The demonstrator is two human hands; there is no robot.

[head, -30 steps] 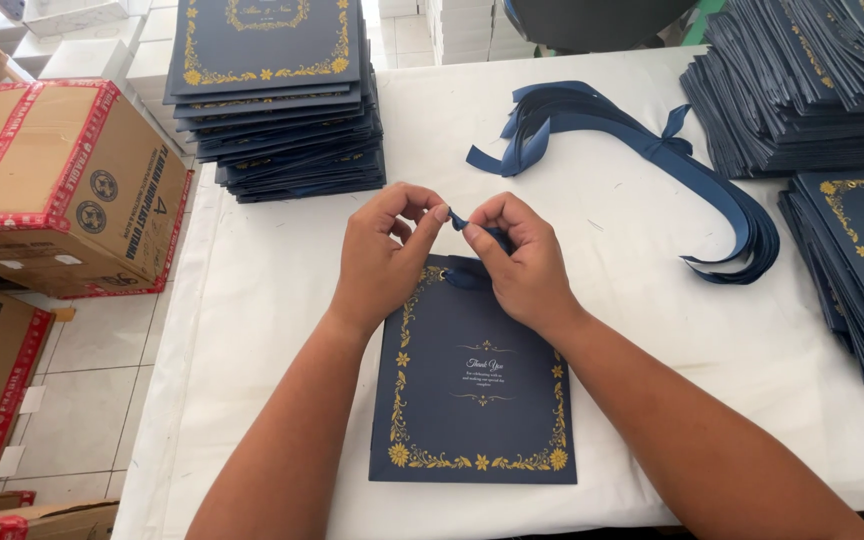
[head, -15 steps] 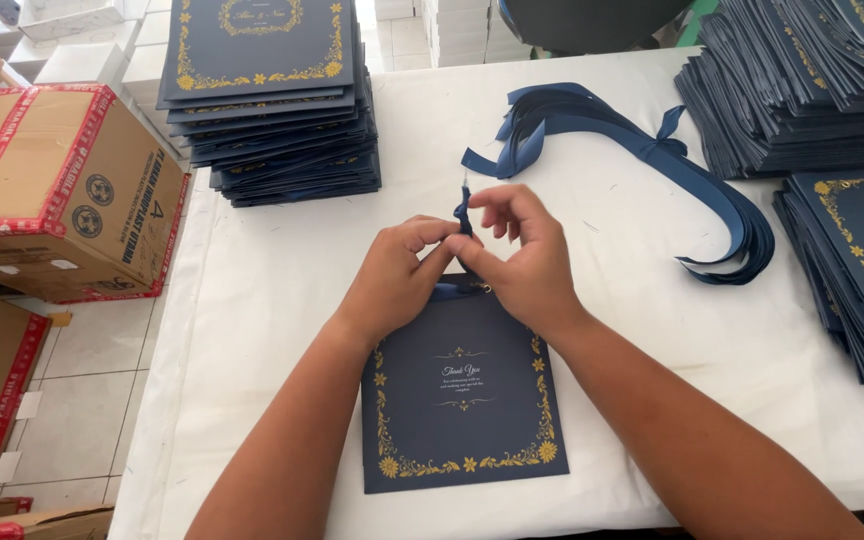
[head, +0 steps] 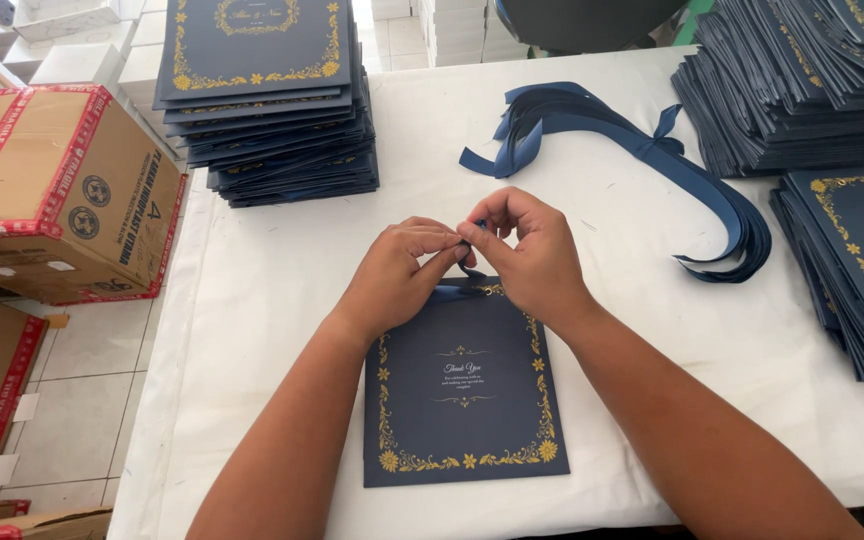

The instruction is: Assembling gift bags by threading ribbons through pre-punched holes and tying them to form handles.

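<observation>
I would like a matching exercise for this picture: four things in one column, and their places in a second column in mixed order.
Things:
1. bundle of loose ribbons
2. cardboard box
3. navy card
4. short ribbon

Places:
A. on the floor, left of the table
B. pinched between left hand and right hand
C. flat under both hands
D. right of centre, beyond the hands

Pairs: 1-D, 2-A, 3-C, 4-B

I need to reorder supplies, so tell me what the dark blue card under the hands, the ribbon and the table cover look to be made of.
Card: stiff matte paper board, probably; it lies flat, with shiny gold printed borders.
Ribbon: likely satin fabric; it shows a soft sheen and drapes in loose loops.
Table cover: seemingly white cloth or plastic sheet; faint creases, hard to tell which.
</observation>
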